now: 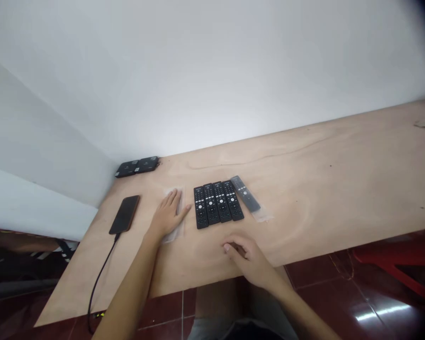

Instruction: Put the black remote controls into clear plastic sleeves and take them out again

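Black remotes [221, 202] line up centrally on my feed. Nine o'clock, my left hand [166, 216] presses clear plastic [178, 232], fingers spread; five o'clock, my right hand [250, 259] curls closed, seemingly empty. Sweeping sideways could skew the row.

Four black remotes [215, 204] lie side by side, buttons up; at their three o'clock, a plastic-sleeved remote [245, 193] points toward eleven; a clear sleeve [180, 228] lies flat at nine.

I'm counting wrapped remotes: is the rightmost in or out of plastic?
In: the rightmost remote looks hazy, and plastic extends past its end.
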Tool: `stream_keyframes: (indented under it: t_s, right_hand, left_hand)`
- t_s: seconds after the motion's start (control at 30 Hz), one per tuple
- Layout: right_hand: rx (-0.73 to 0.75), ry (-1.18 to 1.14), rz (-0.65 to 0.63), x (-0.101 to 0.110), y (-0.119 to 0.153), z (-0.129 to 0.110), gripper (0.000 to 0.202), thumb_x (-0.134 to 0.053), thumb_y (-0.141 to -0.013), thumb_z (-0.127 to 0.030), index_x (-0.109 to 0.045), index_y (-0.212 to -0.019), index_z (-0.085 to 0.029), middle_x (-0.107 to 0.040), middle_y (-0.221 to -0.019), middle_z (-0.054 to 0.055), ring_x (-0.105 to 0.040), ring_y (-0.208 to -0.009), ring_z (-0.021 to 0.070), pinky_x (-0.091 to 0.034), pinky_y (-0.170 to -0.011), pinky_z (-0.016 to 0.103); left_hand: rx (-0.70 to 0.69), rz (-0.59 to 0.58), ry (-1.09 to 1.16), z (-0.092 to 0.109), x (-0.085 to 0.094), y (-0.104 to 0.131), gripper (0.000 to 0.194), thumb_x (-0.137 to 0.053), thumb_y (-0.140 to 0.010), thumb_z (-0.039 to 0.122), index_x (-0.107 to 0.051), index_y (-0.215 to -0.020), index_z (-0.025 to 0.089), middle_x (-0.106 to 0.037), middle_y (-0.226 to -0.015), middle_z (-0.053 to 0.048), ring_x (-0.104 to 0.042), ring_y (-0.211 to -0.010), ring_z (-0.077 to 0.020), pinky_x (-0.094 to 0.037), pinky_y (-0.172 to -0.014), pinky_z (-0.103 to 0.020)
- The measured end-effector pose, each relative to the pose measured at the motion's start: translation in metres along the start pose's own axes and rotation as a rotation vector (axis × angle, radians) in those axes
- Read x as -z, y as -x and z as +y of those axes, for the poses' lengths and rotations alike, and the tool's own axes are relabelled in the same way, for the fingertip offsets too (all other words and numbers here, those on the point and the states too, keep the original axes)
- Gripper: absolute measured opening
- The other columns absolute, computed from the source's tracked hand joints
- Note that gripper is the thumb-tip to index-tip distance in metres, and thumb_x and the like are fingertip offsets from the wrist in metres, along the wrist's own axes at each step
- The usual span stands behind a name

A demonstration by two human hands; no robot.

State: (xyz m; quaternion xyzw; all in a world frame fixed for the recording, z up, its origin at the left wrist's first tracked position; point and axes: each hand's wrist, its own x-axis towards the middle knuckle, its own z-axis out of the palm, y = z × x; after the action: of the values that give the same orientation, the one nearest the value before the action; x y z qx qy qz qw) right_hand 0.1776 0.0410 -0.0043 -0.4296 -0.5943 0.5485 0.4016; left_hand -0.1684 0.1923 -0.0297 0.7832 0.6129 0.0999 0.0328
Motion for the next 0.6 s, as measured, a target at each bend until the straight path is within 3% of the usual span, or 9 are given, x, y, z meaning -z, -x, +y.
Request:
stream_keyframes:
  t_s: [0.17, 0.27, 0.33, 0.43, 0.5, 0.6]
  right_hand:
    - [0.032, 0.031, 0.021, -0.003, -0.002, 0.001, 0.027, -0.059, -0.111, -0.042, -0.078, -0.106, -0.023, -0.077, -0.100, 0.005, -0.071, -0.093, 0.0245, -0.055, -0.079, 0.034]
    - [0.113, 0.117, 0.227, -0.004, -0.003, 0.007, 0.029, -0.057, -0.111, -0.041, -0.077, -0.104, -0.022, -0.077, -0.098, 0.007, -0.069, -0.090, 0.0252, -0.055, -0.078, 0.036]
    - [0.184, 0.253, 0.388, 0.003, -0.003, 0.012, 0.028, -0.055, -0.112, -0.038, -0.077, -0.105, -0.023, -0.076, -0.100, 0.008, -0.069, -0.094, 0.0274, -0.056, -0.084, 0.040]
    - [0.261, 0.507, 0.505, 0.025, -0.006, 0.017, 0.026, -0.054, -0.112, -0.034, -0.077, -0.117, -0.024, -0.076, -0.115, 0.012, -0.066, -0.110, 0.0320, -0.054, -0.099, 0.050]
    - [0.296, 0.671, 0.539, 0.044, -0.013, 0.019, 0.030, -0.054, -0.112, -0.033, -0.075, -0.131, -0.026, -0.074, -0.131, 0.014, -0.063, -0.122, 0.0347, -0.049, -0.110, 0.056]
    - [0.326, 0.858, 0.469, 0.066, -0.028, 0.023, 0.040, -0.056, -0.111, -0.035, -0.068, -0.149, -0.027, -0.065, -0.155, 0.013, -0.055, -0.140, 0.0381, -0.043, -0.119, 0.060]
  left_hand:
    - [-0.004, 0.029, 0.013, 0.000, 0.003, -0.001, 0.083, -0.043, -0.109, 0.071, -0.041, -0.172, 0.015, -0.039, -0.179, -0.018, -0.040, -0.165, -0.0399, -0.034, -0.133, -0.061]
    - [-0.008, 0.070, 0.034, -0.003, 0.015, 0.000, 0.078, -0.040, -0.111, 0.066, -0.043, -0.170, 0.015, -0.040, -0.177, -0.019, -0.039, -0.165, -0.0397, -0.036, -0.132, -0.061]
    - [0.000, 0.165, 0.049, 0.004, 0.027, 0.006, 0.074, -0.041, -0.112, 0.063, -0.045, -0.168, 0.015, -0.042, -0.176, -0.021, -0.037, -0.165, -0.0414, -0.032, -0.133, -0.064]
    - [-0.046, 0.365, 0.113, 0.040, 0.039, 0.028, 0.060, -0.053, -0.111, 0.055, -0.055, -0.160, 0.020, -0.057, -0.165, -0.018, -0.048, -0.158, -0.0403, -0.037, -0.131, -0.065]
    - [-0.131, 0.361, 0.209, 0.079, 0.039, 0.047, 0.051, -0.058, -0.111, 0.047, -0.057, -0.157, 0.025, -0.062, -0.159, -0.015, -0.055, -0.152, -0.0359, -0.045, -0.127, -0.060]
    - [-0.197, 0.278, 0.259, 0.134, 0.020, 0.068, 0.052, -0.061, -0.110, 0.038, -0.053, -0.162, 0.030, -0.055, -0.166, -0.011, -0.050, -0.156, -0.0343, -0.046, -0.128, -0.060]
